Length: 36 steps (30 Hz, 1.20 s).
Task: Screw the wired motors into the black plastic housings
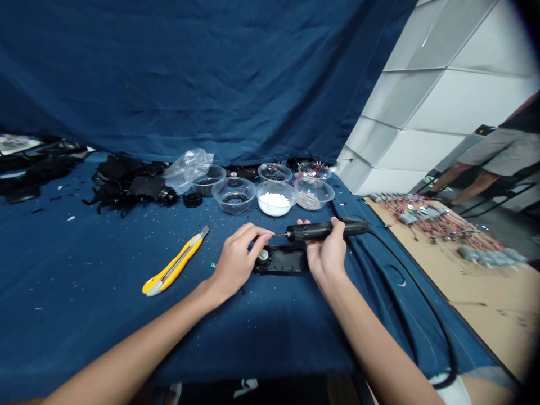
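My right hand (327,253) is wrapped round a black electric screwdriver (314,231), held level with its bit pointing left and its cord trailing off to the right. The fingers of my left hand (240,256) pinch together at the tip of the bit. Whether a screw sits between them is too small to tell. Just below the tool, a black plastic housing (289,260) lies on the blue cloth. A round whitish part (263,256) shows at its left end, partly behind my left fingers.
A yellow utility knife (175,264) lies to the left. Behind my hands stand several clear bowls, including one of white pieces (274,203) and one of dark bits (234,202). Black parts (130,183) are heaped back left. Wired components (439,216) cover a board at right; a person (498,152) is beyond.
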Motion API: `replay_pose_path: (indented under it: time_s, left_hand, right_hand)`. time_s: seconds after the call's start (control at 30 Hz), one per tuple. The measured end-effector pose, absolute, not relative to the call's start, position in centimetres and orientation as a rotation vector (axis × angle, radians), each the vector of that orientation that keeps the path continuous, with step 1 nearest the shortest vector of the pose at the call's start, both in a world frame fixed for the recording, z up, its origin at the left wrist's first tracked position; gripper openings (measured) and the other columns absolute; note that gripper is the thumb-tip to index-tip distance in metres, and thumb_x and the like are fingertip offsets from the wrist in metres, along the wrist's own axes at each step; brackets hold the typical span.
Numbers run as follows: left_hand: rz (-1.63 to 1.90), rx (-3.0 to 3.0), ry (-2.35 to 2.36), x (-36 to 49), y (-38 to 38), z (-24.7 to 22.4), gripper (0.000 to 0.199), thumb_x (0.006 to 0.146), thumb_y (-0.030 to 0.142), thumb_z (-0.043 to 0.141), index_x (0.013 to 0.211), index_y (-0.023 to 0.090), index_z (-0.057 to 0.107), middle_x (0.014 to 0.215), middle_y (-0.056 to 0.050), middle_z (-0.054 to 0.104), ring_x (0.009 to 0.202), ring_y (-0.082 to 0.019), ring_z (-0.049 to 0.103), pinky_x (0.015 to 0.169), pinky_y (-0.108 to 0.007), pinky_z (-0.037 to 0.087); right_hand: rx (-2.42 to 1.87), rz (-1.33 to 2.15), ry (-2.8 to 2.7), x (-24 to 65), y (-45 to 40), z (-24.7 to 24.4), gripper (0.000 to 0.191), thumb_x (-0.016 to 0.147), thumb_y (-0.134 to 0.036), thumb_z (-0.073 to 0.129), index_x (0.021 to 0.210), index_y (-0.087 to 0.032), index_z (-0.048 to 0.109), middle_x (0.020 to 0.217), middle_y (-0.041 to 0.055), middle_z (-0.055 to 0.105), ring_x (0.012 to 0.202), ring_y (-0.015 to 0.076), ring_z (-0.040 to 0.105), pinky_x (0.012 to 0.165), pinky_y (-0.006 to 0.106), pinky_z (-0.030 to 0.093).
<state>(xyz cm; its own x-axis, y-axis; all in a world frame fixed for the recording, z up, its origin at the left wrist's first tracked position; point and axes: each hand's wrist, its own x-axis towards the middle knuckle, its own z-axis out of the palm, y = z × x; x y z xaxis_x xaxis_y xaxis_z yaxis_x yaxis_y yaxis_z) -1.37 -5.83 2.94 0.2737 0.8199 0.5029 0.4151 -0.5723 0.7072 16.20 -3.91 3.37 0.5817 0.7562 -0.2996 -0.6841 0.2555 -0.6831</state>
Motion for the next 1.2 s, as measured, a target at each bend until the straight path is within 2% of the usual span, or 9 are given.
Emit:
replay_pose_path:
  time_s: [0.37, 0.63, 0.83, 1.2]
  left_hand:
    - [1.237, 2.093, 1.137, -1.11, -5.93, 2.6, 0.019, 0.097, 0.028, 0.049, 0.094, 0.019, 0.066, 0.086, -0.002, 0.065, 0.083, -0.015, 0.059, 0.077, -0.025, 0.043]
    - [1.225, 2.031, 1.172, -0.88, -6.21, 2.62, 0.022, 0.097, 0.03, 0.049, 0.084, 0.018, 0.063, 0.081, -0.001, 0.062, 0.078, -0.015, 0.059, 0.074, -0.025, 0.043]
    - [1.208, 1.959, 1.177, -0.67, -6.2, 2.33, 0.025, 0.098, 0.031, 0.046, 0.086, 0.018, 0.063, 0.081, 0.0, 0.064, 0.076, -0.014, 0.06, 0.073, -0.025, 0.042]
    - [1.182, 2.136, 1.161, -0.5, -5.82, 2.4, 0.018, 0.097, 0.024, 0.048, 0.087, 0.018, 0.063, 0.086, -0.002, 0.064, 0.084, -0.016, 0.058, 0.077, -0.027, 0.042]
  right_hand:
    - [-0.876, 0.986, -0.086, 16.36, -3.89, 3.13, 0.029, 0.082, -0.033, 0.056, 0.098, -0.019, 0.038, 0.075, -0.002, 0.057, 0.074, 0.0181, 0.068, 0.075, 0.045, 0.06]
    - [-0.886, 0.969, -0.098, 16.23, -3.98, 3.14, 0.027, 0.082, -0.033, 0.057, 0.097, -0.019, 0.039, 0.077, -0.0023, 0.056, 0.073, 0.0165, 0.068, 0.076, 0.045, 0.06]
    - [-0.876, 0.964, -0.109, 16.09, -3.97, 2.97, 0.027, 0.082, -0.032, 0.057, 0.096, -0.019, 0.038, 0.076, -0.002, 0.056, 0.071, 0.016, 0.067, 0.075, 0.045, 0.06]
    - [-0.892, 0.946, -0.128, 16.33, -3.81, 2.83, 0.025, 0.083, -0.031, 0.055, 0.097, -0.019, 0.038, 0.074, -0.0037, 0.055, 0.071, 0.0166, 0.068, 0.076, 0.044, 0.06]
